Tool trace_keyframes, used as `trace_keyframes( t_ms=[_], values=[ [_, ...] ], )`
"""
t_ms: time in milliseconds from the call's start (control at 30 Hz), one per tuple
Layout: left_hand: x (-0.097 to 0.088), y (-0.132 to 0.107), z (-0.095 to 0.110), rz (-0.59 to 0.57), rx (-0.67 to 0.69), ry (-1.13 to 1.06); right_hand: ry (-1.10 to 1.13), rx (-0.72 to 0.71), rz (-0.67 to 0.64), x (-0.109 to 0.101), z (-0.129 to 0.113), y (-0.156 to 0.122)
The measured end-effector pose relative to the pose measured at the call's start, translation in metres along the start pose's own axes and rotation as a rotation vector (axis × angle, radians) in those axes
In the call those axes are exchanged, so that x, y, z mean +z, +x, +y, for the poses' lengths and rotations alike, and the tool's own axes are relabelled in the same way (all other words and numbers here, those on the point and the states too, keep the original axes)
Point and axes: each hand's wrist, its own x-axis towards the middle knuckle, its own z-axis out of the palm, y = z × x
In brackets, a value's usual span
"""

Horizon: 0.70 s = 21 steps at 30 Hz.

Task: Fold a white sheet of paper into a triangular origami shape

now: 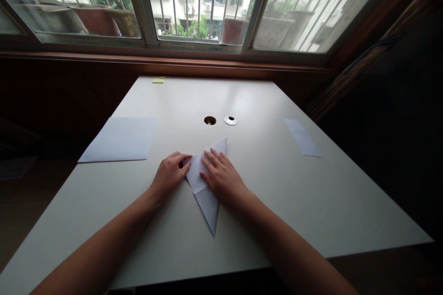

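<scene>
A folded white paper (206, 198) with pointed ends lies on the white table (263, 184) in front of me. My right hand (221, 176) rests flat on its right side, fingers stretched out and pressing the paper down. My left hand (170, 173) is at the paper's left edge, fingers curled, with thumb and forefinger pinching a fold of the paper.
A flat white sheet (119, 139) lies at the left, overhanging the table's edge. A narrow paper strip (303, 137) lies at the right. A cable hole (209, 120) and its round cap (230, 120) are mid-table. A yellow note pad (158, 80) sits at the far edge beneath the window.
</scene>
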Motion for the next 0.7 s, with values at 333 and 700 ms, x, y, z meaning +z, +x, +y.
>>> trace_keyframes(
  t_ms=[333,700],
  values=[
    [-0.001,0.000,-0.002,-0.016,0.011,0.049,-0.146,0.235,-0.063,0.006,0.010,-0.004],
    [-0.004,0.000,-0.001,-0.040,-0.001,0.079,-0.184,0.362,-0.104,0.003,0.031,0.003]
  ],
)
